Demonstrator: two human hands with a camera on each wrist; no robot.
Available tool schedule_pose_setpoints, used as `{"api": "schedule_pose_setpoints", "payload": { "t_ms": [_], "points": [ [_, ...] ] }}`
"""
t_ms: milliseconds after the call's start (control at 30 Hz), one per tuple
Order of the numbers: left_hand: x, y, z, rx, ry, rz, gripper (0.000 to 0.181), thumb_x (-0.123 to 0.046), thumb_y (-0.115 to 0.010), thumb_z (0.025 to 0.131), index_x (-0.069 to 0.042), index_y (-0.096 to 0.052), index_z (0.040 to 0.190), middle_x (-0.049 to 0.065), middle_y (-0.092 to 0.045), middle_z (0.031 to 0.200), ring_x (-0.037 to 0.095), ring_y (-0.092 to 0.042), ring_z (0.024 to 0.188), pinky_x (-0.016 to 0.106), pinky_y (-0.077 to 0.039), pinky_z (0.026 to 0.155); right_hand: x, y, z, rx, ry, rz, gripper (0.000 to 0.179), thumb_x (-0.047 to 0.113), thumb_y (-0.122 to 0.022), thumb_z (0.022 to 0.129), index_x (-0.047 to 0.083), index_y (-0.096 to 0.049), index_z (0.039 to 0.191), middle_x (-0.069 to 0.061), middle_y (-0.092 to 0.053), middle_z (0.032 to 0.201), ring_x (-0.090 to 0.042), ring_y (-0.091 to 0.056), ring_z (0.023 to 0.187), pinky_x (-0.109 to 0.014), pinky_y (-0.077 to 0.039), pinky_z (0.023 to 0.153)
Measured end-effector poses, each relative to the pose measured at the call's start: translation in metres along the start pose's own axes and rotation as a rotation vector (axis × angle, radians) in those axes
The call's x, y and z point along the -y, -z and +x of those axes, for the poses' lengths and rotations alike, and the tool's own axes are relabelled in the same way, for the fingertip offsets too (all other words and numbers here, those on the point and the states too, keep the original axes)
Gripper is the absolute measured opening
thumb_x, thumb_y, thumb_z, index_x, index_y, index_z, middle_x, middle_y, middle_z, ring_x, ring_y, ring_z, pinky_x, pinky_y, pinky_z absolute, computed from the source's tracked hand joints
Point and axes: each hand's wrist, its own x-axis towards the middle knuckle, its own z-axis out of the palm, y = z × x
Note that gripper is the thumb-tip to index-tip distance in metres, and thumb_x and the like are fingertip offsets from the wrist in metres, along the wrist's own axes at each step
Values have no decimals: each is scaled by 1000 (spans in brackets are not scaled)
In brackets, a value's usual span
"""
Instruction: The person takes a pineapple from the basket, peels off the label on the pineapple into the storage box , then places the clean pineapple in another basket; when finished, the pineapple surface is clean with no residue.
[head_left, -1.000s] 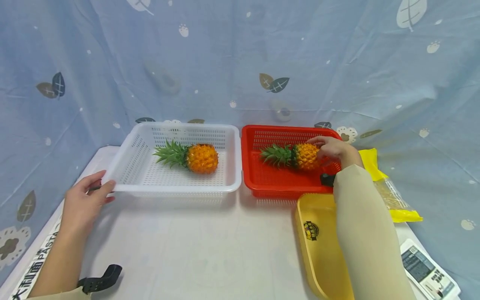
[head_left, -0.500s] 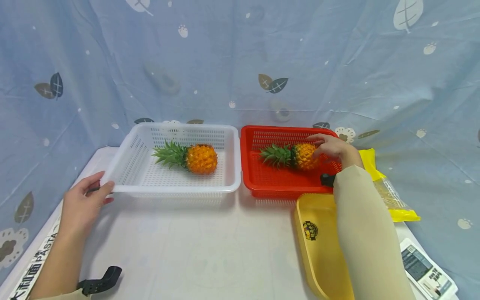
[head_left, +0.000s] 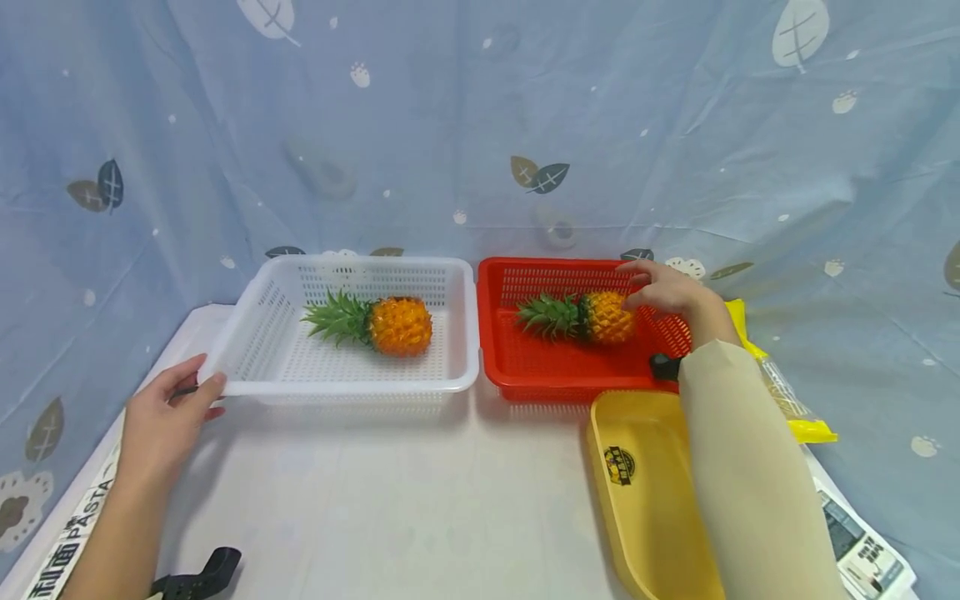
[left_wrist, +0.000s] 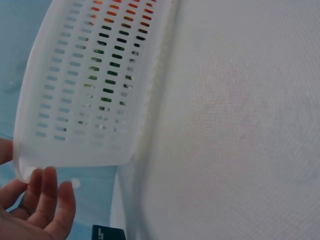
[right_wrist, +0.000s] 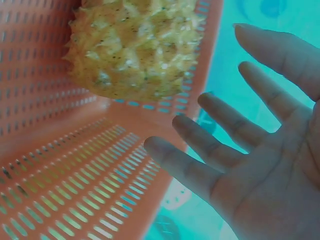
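Note:
On the left, my left hand (head_left: 167,421) holds the near-left corner of a white plastic basket (head_left: 345,387), thumb at the rim and fingers beneath. Inside lies a pineapple (head_left: 401,327) on its side, crown to the left. A second pineapple (head_left: 609,320) lies the same way in a red basket (head_left: 540,367). Over the right part of that basket hovers my right hand (head_left: 663,292). The right wrist view shows this hand's fingers spread and straight, apart from the orange fruit (right_wrist: 135,55). In the left wrist view, fingertips (left_wrist: 49,175) touch the white basket's corner.
A yellow tray (head_left: 637,517) stands in front of the red basket, partly under my right sleeve. Right of it are a yellow-ended clear package (head_left: 787,396) and a printed white pack (head_left: 870,558). A pasta package (head_left: 82,517) lies along the left edge. A patterned curtain (head_left: 420,125) hangs behind.
My right hand has come away from the pineapple in the red basket, moving slightly right as its fingers spread. The left hand keeps its hold on the white basket. The head view has tilted slightly.

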Motion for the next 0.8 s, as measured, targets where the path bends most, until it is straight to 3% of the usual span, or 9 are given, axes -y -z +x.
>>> {"api": "schedule_pose_setpoints", "payload": {
  "t_ms": [433, 800],
  "points": [
    [3, -4, -5, -14, 28, 9, 67, -35, -63, 103, -2, -41, 157, -20, -51, 109, -13, -62, 81, 10, -56, 69, 37, -10, -29, -98, 119, 42, 63, 23, -59, 104, 10, -34, 160, -25, -34, 162, -46, -44, 140, -66, -40, 112],
    [2, -3, -5, -16, 20, 23, 67, -36, -62, 103, -3, -40, 157, -17, -52, 113, -14, -61, 81, 9, -56, 69, 67, -36, -38, -110, 209, 183, 57, 21, -61, 104, 12, -41, 156, -19, -46, 156, -42, -53, 136, -60, -46, 111]
  ]
}}
